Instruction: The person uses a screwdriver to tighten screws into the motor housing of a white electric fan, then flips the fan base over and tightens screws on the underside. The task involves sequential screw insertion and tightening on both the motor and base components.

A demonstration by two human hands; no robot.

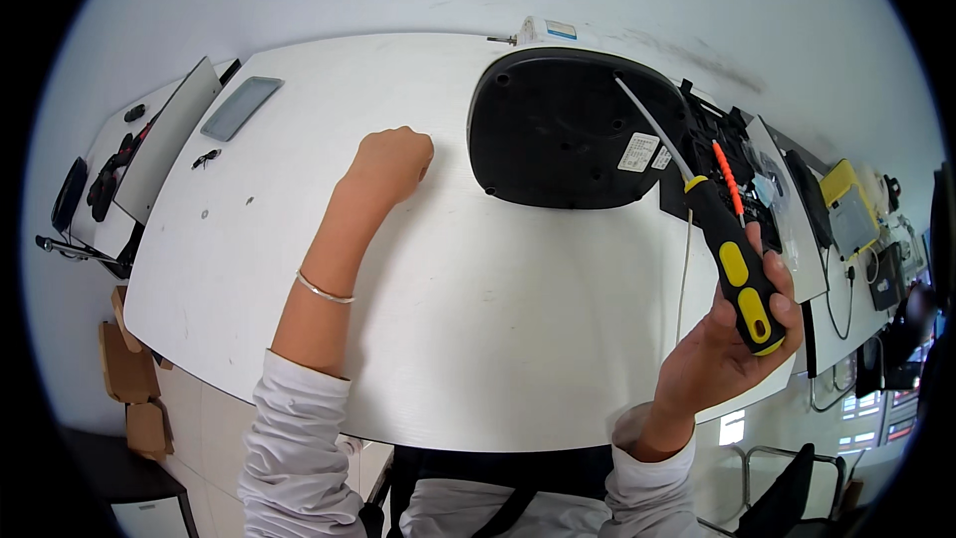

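My right hand (722, 354) grips a long screwdriver (735, 264) by its black and yellow handle. Its metal shaft slants up and left across a black rounded plastic housing (543, 130). The tip appears over a hole near the housing's far edge; whether it touches cannot be told. Holes and two white labels show on the housing's upturned face. To the left of the housing, my left hand (391, 161) rests on the white table (478, 339), closed in a fist. Nothing shows in it, and its fingertips are hidden.
A grey tray (242, 108) and a small black piece (206, 158) lie on the left of the table. An orange-red slim tool (728, 177) lies among black parts beyond the right hand. At the back wall stands a small white box (550, 31). Cardboard boxes (129, 364) are on the floor.
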